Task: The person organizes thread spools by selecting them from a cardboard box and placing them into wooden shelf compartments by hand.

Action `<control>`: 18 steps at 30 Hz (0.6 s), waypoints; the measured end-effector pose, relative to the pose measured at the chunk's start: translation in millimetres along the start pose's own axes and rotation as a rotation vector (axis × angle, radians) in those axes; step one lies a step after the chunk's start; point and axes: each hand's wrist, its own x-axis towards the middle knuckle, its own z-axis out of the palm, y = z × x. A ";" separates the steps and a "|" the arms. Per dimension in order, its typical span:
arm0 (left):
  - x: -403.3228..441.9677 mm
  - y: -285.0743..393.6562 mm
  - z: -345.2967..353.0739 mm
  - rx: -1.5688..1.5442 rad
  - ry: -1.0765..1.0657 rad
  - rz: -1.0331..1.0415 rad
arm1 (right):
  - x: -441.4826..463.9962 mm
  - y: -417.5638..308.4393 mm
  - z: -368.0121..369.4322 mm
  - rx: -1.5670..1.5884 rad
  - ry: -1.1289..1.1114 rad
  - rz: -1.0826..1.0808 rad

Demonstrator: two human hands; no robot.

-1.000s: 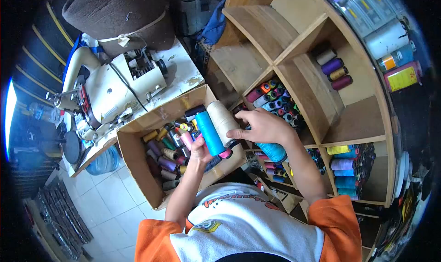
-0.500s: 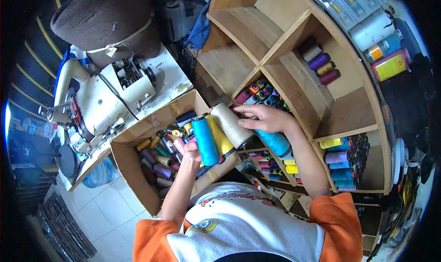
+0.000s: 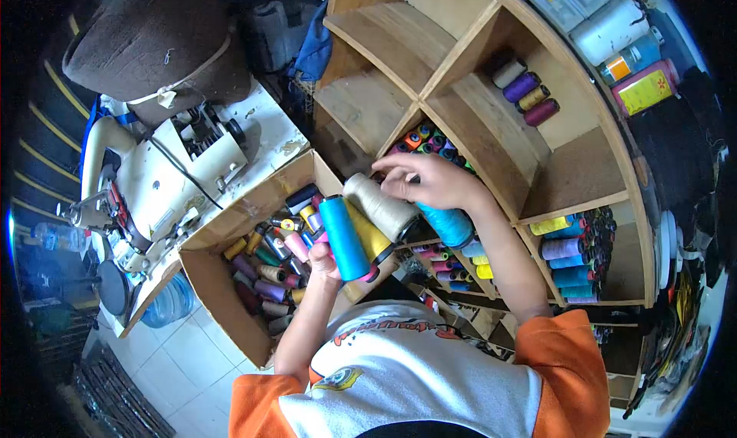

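My left hand [image 3: 324, 263] is wrapped round the lower part of a bright blue thread cone [image 3: 345, 238], which stands tilted. Against it lean a yellow thread cone [image 3: 374, 242] and a large beige thread cone [image 3: 380, 208]; how these two are supported is hidden. Just above the beige cone, my right hand [image 3: 430, 181] has its fingers bent and apart, with a small dark spot between them. Partly under that hand lies a teal thread cone [image 3: 447, 226]; whether the palm touches it I cannot tell.
A cardboard box [image 3: 223, 304] of many-coloured spools stands at the left, beside a white sewing machine [image 3: 161, 181] on a table. A wooden shelf [image 3: 491, 142] with compartments fills the right; several spools [image 3: 530, 92] lie in one, more [image 3: 570, 257] in another.
My right hand's fingers have lifted off the beige cone and spread. The left hand keeps the blue cone in nearly the same place. The whole view has shifted slightly.
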 end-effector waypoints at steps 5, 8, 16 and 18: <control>-0.3 -0.3 23.3 0.013 -0.036 0.060 | -16.4 -2.4 -18.6 0.489 0.265 0.065; 0.8 1.1 18.1 0.027 0.021 0.144 | -39.9 3.8 -47.1 0.565 0.597 -0.050; 11.1 9.4 4.5 -0.085 -0.092 0.134 | -97.9 115.3 -175.4 0.017 1.356 0.079; 14.3 10.4 11.7 -0.054 -0.117 0.149 | -107.2 177.1 -224.2 -0.220 1.513 0.230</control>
